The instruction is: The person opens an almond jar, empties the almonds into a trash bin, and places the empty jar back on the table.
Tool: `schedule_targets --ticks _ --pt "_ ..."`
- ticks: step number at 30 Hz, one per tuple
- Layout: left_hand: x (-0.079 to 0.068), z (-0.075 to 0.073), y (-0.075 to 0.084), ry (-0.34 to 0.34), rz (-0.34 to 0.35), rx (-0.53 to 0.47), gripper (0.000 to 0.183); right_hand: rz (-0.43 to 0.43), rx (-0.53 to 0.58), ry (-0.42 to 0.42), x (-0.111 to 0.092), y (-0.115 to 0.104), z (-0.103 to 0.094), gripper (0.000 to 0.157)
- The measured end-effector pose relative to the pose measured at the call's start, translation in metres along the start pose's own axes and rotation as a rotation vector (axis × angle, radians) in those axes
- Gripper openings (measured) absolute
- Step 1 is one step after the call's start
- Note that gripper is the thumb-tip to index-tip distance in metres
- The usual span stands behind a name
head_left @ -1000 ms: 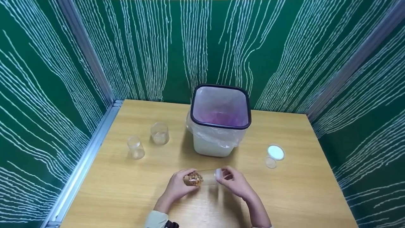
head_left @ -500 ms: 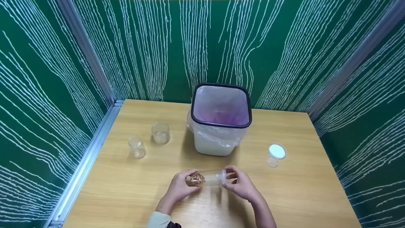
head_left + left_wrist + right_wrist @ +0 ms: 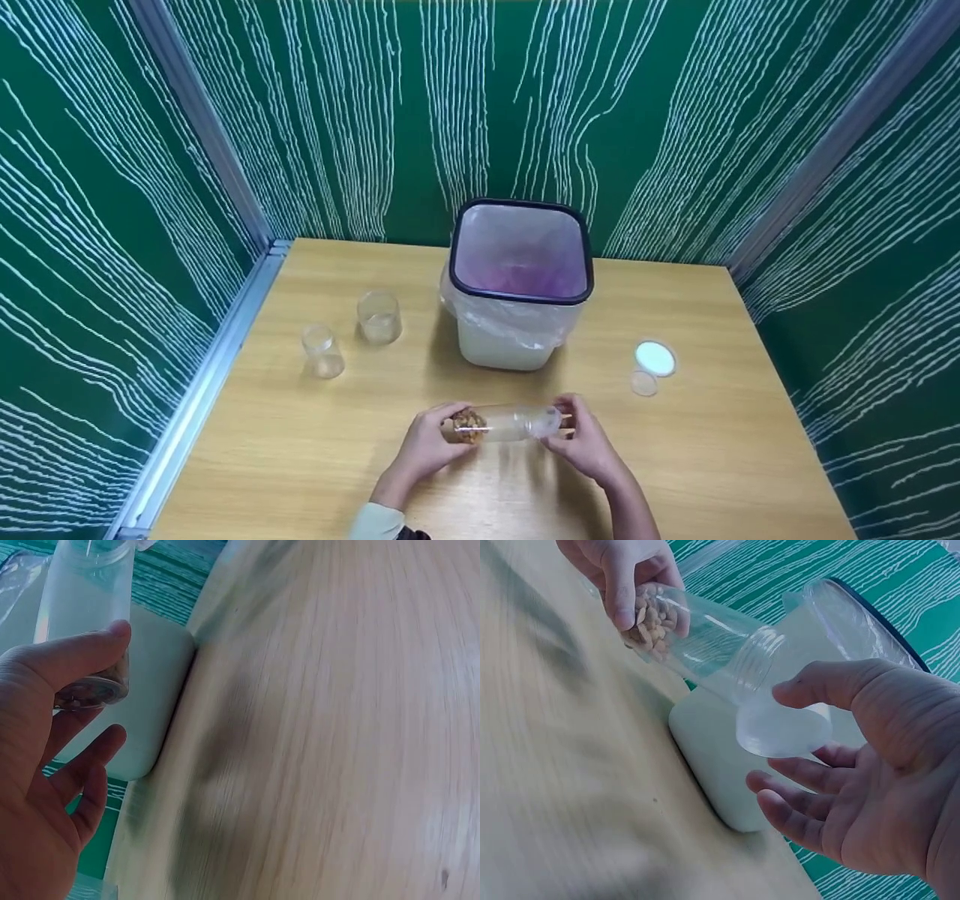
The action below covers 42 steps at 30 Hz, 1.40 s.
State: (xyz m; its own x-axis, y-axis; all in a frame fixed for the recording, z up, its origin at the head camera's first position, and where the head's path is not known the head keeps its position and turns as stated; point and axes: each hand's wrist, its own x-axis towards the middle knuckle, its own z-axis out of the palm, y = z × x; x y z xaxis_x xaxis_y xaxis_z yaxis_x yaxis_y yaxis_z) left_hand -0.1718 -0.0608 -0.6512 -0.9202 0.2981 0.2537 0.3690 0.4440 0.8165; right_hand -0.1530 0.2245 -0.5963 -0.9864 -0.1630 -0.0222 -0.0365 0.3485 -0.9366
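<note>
My left hand (image 3: 429,442) grips the bottom end of a clear jar (image 3: 501,424), which lies sideways above the table. Small brown pieces (image 3: 654,621), like nuts or kibble, are gathered at that end. The jar's threaded neck (image 3: 756,656) is bare in the right wrist view. Just off the neck, a translucent lid (image 3: 781,729) is pinched between the thumb and fingers of my right hand (image 3: 589,444). In the left wrist view the thumb lies across the jar's lower side, and some fingers stand clear of it.
A bin (image 3: 501,341) with a black rim and plastic liner stands behind the hands. Two clear jars (image 3: 379,324) (image 3: 324,356) stand to the left. A white round lid (image 3: 655,358) and a clear disc (image 3: 643,383) lie to the right. Green walls surround the table (image 3: 300,465).
My right hand has moved right, drawing the lid off the jar's neck and tilting it. The left hand keeps its grip on the jar, nearly in place.
</note>
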Motion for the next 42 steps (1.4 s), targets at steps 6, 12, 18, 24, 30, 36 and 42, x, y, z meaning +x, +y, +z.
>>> schedule_targets --ticks 6,12,18,24,30,36,42 --pt "-0.002 0.001 -0.002 0.011 0.003 -0.016 0.059 0.02 0.027 0.065 -0.001 0.005 0.001 0.06" --pt "-0.004 -0.001 -0.003 0.009 0.01 -0.033 0.06 0.029 0.067 0.122 0.002 0.005 0.003 0.059" --pt "-0.009 -0.006 0.001 -0.001 -0.009 -0.041 0.061 0.039 0.047 0.136 0.001 0.008 -0.001 0.06" --pt "-0.009 -0.004 0.003 0.014 0.012 -0.05 0.06 0.049 -0.023 0.172 0.006 0.015 -0.016 0.063" --pt "-0.01 0.002 0.002 0.019 0.029 -0.077 0.058 0.058 -0.157 0.204 0.016 0.02 -0.041 0.059" --pt "-0.013 0.004 0.001 0.024 0.02 -0.083 0.057 0.028 -0.283 0.189 0.03 0.029 -0.059 0.055" --pt "-0.009 0.003 0.003 -0.004 0.01 -0.084 0.058 0.064 -0.366 0.179 0.048 0.036 -0.073 0.055"
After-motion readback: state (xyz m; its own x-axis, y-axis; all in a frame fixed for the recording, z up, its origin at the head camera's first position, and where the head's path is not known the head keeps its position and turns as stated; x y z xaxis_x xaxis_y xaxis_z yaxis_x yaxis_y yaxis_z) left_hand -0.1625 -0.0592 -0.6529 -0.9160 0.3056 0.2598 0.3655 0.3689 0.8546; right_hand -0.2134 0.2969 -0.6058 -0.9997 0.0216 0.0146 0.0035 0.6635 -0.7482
